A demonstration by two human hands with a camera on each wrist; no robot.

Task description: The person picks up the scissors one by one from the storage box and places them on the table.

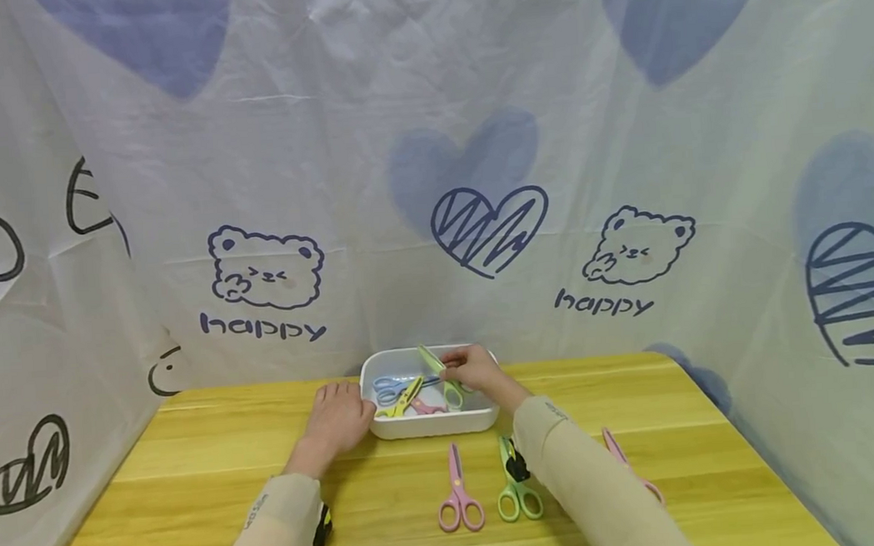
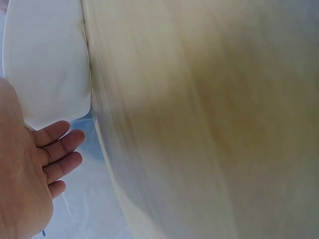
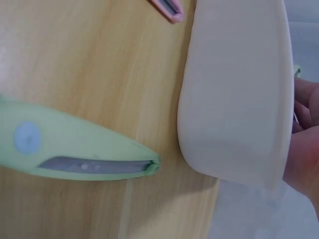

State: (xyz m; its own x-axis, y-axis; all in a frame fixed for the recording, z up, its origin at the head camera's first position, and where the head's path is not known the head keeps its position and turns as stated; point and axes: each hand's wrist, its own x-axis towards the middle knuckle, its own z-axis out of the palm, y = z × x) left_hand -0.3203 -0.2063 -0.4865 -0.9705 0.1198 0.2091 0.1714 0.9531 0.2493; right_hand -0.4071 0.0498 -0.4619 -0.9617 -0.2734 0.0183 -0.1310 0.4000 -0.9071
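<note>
A white bin [image 1: 435, 425] stands at the back of the table, with blue scissors [image 1: 386, 390], yellow scissors [image 1: 407, 398] and pink scissors [image 1: 424, 407] lying in it. My right hand [image 1: 476, 369] reaches over the bin's right side and pinches a pair of green scissors [image 1: 432, 361] tilted inside it, blade end up. At the bin's left end, my left hand [image 1: 338, 417] touches the side, thumb close to the rim. The left wrist view shows its fingers [image 2: 62, 147] relaxed by the bin's corner. In the right wrist view, the bin's wall hides much of my right hand.
In front of the bin lie pink scissors [image 1: 458, 489], other green scissors [image 1: 517, 498] and more pink scissors [image 1: 613, 444], the last partly covered by my right sleeve [image 1: 592, 481]. A printed cloth [image 1: 379, 310] hangs close behind the bin and the wooden table [image 1: 194, 472].
</note>
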